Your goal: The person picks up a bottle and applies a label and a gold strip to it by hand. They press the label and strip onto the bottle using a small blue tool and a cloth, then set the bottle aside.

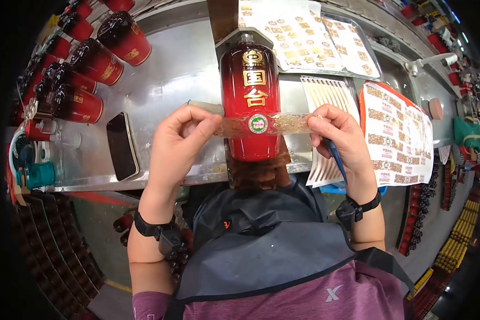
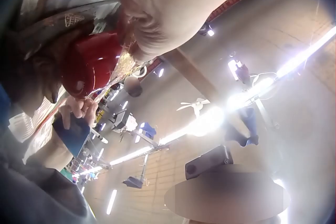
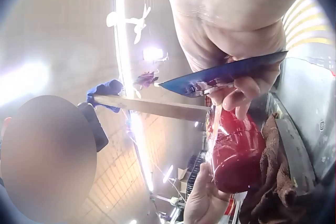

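A red and black bottle [image 1: 250, 146] with gold characters lies on its back on a brown cloth [image 1: 261, 173], neck pointing away. Across its lower part stretches a clear decal strip [image 1: 290, 124] with gold patterns and a round green-and-white emblem. My left hand [image 1: 178, 141] pinches the strip's left end between thumb and fingers. At the other end, my right hand [image 1: 344, 133] pinches it the same way. A flat, pointed blue blade [image 3: 223, 74] is tucked in the right hand's fingers, angled down toward me in the head view.
Sheets of gold decals [image 1: 400, 141] lie to the right, with a striped gold sheet [image 1: 330, 96] beside them and more decals [image 1: 293, 40] behind. A black phone [image 1: 122, 146] rests on the metal table at left. Several red bottles [image 1: 125, 37] stand at the back left.
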Tool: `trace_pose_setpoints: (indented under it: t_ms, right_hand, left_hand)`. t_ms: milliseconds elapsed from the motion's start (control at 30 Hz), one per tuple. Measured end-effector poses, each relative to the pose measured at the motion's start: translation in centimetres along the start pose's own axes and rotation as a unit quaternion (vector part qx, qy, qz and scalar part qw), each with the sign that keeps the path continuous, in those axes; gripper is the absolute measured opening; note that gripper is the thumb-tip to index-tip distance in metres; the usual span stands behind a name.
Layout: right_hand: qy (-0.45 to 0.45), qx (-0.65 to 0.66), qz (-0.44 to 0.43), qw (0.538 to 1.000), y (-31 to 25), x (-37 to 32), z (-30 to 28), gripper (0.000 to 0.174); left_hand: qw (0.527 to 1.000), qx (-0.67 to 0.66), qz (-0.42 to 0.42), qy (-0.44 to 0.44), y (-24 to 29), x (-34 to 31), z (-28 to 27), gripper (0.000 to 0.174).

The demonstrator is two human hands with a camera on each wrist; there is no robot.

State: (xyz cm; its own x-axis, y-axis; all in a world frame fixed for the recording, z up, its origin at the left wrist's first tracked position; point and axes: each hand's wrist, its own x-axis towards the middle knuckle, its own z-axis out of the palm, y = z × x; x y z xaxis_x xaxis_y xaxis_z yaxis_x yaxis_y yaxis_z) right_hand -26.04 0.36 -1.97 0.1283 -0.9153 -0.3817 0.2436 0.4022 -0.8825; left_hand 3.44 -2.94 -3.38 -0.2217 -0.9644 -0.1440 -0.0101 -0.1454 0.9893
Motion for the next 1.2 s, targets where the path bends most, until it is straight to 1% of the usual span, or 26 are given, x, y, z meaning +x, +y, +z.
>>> trace_pose_setpoints:
  t_ms: [300,567,1200]
  right_hand:
    - [0.005,0.020,-0.004,1.000,0.1,0.2,0.3,0.009]
    - [-0.003,0.018,-0.012,1.000,0.9,0.7,-0.3,0.008]
    - [-0.002,0.018,0.005,1.000,1.6,1.1,-0.1,0.010]
  left_hand:
    - [0.996,-0.089,0.020,-0.017,-0.5,0.5,0.4,0.007]
    - [0.993,-0.110,0.024,-0.021,-0.9,0.6,0.5,0.007]
    - [0.992,-0.120,0.018,-0.013,-1.6,0.7,0.3,0.006]
